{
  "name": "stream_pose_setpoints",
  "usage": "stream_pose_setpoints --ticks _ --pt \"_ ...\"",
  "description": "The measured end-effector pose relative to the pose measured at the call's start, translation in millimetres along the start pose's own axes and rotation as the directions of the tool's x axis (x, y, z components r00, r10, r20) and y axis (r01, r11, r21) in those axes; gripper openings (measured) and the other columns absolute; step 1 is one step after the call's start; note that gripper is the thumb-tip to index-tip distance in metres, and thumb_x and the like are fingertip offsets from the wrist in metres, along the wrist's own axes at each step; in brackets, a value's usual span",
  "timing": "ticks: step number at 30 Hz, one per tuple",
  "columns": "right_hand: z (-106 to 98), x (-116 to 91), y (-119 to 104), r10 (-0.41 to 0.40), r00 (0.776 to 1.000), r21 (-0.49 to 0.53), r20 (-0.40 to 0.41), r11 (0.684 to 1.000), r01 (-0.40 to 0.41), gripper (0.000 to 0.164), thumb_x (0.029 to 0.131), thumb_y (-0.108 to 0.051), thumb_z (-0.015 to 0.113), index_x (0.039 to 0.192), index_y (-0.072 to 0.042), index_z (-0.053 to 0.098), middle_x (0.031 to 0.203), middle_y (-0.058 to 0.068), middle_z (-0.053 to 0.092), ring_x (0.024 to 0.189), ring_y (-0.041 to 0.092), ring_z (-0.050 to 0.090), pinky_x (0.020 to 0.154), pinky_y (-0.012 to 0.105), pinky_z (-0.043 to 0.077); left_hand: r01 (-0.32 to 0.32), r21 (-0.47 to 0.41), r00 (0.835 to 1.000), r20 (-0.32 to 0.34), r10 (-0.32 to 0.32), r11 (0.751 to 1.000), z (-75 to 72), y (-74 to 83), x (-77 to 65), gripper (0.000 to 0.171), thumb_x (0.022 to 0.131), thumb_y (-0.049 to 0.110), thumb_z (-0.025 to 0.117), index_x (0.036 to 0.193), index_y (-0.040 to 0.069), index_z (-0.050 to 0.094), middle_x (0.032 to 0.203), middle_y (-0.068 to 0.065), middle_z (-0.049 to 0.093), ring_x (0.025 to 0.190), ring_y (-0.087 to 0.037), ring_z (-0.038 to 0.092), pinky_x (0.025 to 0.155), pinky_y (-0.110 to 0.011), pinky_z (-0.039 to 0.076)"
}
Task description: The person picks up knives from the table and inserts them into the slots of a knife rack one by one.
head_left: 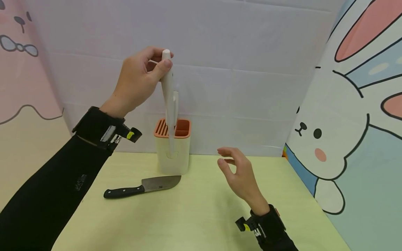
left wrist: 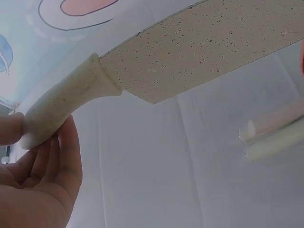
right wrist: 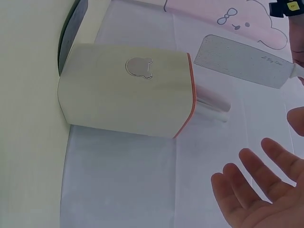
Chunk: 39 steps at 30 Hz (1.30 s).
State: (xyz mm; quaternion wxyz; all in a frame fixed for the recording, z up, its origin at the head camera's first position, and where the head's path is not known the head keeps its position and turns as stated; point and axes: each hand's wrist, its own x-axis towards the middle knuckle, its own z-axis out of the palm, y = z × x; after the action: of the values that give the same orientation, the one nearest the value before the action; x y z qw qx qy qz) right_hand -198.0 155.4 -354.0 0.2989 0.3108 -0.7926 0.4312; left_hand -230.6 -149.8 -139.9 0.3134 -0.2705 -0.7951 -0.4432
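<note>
My left hand (head_left: 135, 82) pinches the handle end of a white kitchen knife (head_left: 168, 83) between thumb and fingers. Its broad speckled blade (left wrist: 204, 52) points down, overlapping the front of a cream knife holder (head_left: 164, 164) in the head view. The right wrist view shows the blade (right wrist: 244, 61) apart from the holder's orange top rim (right wrist: 194, 95). To the right of the holder, my right hand (head_left: 240, 177) hovers over the table with fingers loosely bent and nothing in them. Two light handles (right wrist: 213, 99) stick out of the holder's top.
A knife with a black handle (head_left: 124, 192) lies on the pale yellow table (head_left: 176, 223) in front of the holder. Behind stands a white sheet-covered wall (head_left: 235, 87). A rabbit-print panel (head_left: 333, 139) borders the right side, a pink one (head_left: 28, 76) the left.
</note>
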Motion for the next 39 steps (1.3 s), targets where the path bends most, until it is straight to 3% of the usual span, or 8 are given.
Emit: stream_pose_setpoints --ticks 5,12,22,32,39 --pt "1 -1 2 -0.011 0.999 -0.107 0.033 0.994 0.014 0.032 0.101 -0.009 0.070 0.131 -0.001 0.067 0.127 0.012 0.069 0.119 0.030 0.066 0.094 0.048 0.061 0.000 0.029 1.000 -0.007 0.000 1.000 -8.7 -2.3 11.0 0.036 0.110 0.030 0.060 0.138 0.008 0.067 0.124 -0.006 0.065 0.097 -0.013 0.065 0.082 -0.020 0.053" --pt "6 -7 13 0.017 0.993 -0.316 0.117 0.949 0.021 0.042 0.100 -0.020 0.072 0.140 -0.006 0.064 0.136 0.011 0.065 0.130 0.034 0.059 0.107 0.055 0.051 0.033 0.050 0.999 -0.017 -0.032 0.998 -20.0 -12.9 25.7 0.038 0.110 0.031 0.059 0.140 0.008 0.065 0.124 -0.003 0.064 0.100 -0.014 0.063 0.085 -0.020 0.053" --pt "8 -17 30 0.071 0.973 -0.426 0.221 0.904 0.030 0.055 0.100 -0.024 0.075 0.148 -0.005 0.057 0.148 0.021 0.056 0.138 0.044 0.053 0.109 0.063 0.047 0.047 0.098 0.999 -0.031 -0.044 0.994 -25.9 -16.8 43.8 0.038 0.111 0.032 0.057 0.141 0.009 0.065 0.123 -0.001 0.062 0.100 -0.013 0.059 0.082 -0.023 0.048" --pt "7 -28 38 0.231 0.919 -0.479 0.320 0.876 -0.054 0.067 0.102 -0.033 0.071 0.157 -0.004 0.047 0.166 0.028 0.035 0.153 0.050 0.032 0.120 0.072 0.027 0.068 0.074 0.997 -0.039 -0.065 0.995 -23.1 -33.5 54.8 0.035 0.110 0.031 0.059 0.137 0.010 0.066 0.121 0.000 0.062 0.101 -0.012 0.059 0.082 -0.024 0.047" --pt "10 -36 51 0.325 0.871 -0.490 0.368 0.864 -0.115 0.078 0.104 -0.046 0.064 0.166 -0.008 0.034 0.172 0.028 0.022 0.158 0.052 0.020 0.121 0.078 0.016 0.093 0.090 0.995 -0.034 -0.090 0.992 -21.6 -48.2 53.0 0.037 0.111 0.032 0.058 0.139 0.009 0.065 0.123 -0.001 0.062 0.101 -0.011 0.058 0.082 -0.023 0.047"
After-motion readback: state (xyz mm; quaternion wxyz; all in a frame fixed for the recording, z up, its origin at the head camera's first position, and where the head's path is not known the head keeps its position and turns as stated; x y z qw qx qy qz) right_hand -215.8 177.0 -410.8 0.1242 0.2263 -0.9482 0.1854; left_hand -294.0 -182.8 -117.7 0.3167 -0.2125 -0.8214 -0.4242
